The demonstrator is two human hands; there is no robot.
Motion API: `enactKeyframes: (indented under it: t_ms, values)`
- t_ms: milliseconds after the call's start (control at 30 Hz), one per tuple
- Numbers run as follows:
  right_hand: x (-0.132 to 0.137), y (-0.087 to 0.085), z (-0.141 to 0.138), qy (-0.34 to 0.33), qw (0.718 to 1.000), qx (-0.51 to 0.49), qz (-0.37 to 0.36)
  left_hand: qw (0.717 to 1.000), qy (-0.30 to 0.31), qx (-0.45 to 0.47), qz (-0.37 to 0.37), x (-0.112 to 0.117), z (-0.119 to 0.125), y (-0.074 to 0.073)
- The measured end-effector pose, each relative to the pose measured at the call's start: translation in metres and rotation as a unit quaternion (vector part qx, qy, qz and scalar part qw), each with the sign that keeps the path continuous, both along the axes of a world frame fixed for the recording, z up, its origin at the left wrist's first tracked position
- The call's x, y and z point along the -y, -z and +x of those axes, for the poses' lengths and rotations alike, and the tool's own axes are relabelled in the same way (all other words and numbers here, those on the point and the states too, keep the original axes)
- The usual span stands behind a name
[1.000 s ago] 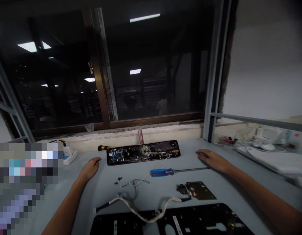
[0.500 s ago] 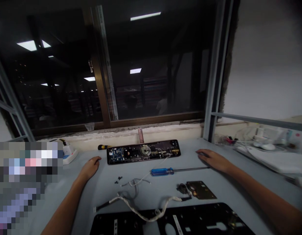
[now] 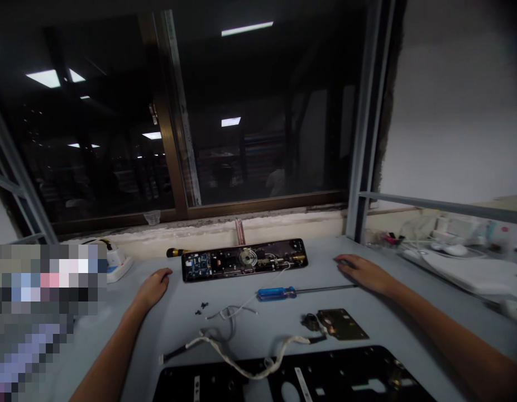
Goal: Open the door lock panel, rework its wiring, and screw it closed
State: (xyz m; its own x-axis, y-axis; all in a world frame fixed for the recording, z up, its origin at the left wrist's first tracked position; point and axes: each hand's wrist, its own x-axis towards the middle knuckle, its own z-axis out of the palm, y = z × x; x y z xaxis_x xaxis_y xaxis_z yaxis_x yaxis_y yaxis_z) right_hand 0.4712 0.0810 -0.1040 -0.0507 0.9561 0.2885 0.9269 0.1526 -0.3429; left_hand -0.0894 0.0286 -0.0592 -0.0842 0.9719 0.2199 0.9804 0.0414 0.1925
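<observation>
My left hand (image 3: 153, 286) rests palm down on the grey table (image 3: 401, 329), fingers loosely stretched, holding nothing, just left of a long opened lock body (image 3: 244, 259) showing a circuit board and gears. My right hand (image 3: 361, 272) lies flat on the table to the right, fingers out, next to the metal tip of a blue-handled screwdriver (image 3: 279, 292). Neither hand grips anything.
Small black screws (image 3: 202, 307), white wires (image 3: 233, 335), a brass plate (image 3: 342, 325) and a black panel (image 3: 292, 379) lie near me. A yellow-handled tool (image 3: 173, 252) sits by the window sill. White cables and devices (image 3: 451, 251) crowd the right; a white box (image 3: 116, 261) is left.
</observation>
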Motion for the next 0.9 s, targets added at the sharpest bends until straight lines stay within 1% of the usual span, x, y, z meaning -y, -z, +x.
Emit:
enactKeyframes:
  t_ms: [433, 900]
  values:
    - [-0.0027, 0.0025, 0.0027, -0.006, 1.0, 0.003, 0.002, 1.0, -0.001, 0.006, 0.015, -0.0002, -0.0004, 0.0011]
    - [0.0005, -0.0011, 0.0004, -0.008, 1.0, 0.005, -0.004, 1.0, 0.006, 0.005, 0.019, -0.0014, -0.0018, 0.0018]
